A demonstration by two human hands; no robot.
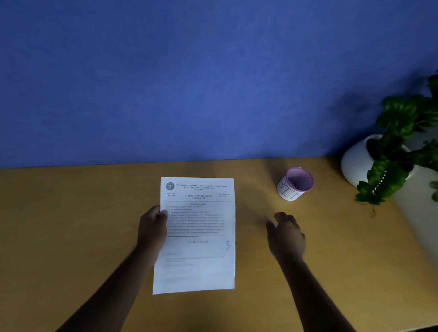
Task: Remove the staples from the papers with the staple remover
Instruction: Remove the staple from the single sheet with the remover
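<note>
Papers [198, 239] sit on the desk [87, 223], long axis pointing away from the person, left edge pinched by the left hand [151, 228], while the right hand [286, 236], fingers loosely curled and apparently empty, hovers right of them, nearer the cup [295, 184]; no staple remover is visible.

Can't resolve any staple on the papers [198, 234]; lower print is blurred. Left hand [152, 230]: fingers hidden under their left edge. Right hand [286, 239] is motion-blurred, I can't tell if it holds anything. Plant [400, 137] at the table's [87, 223] far right corner is cut off by the frame.
</note>
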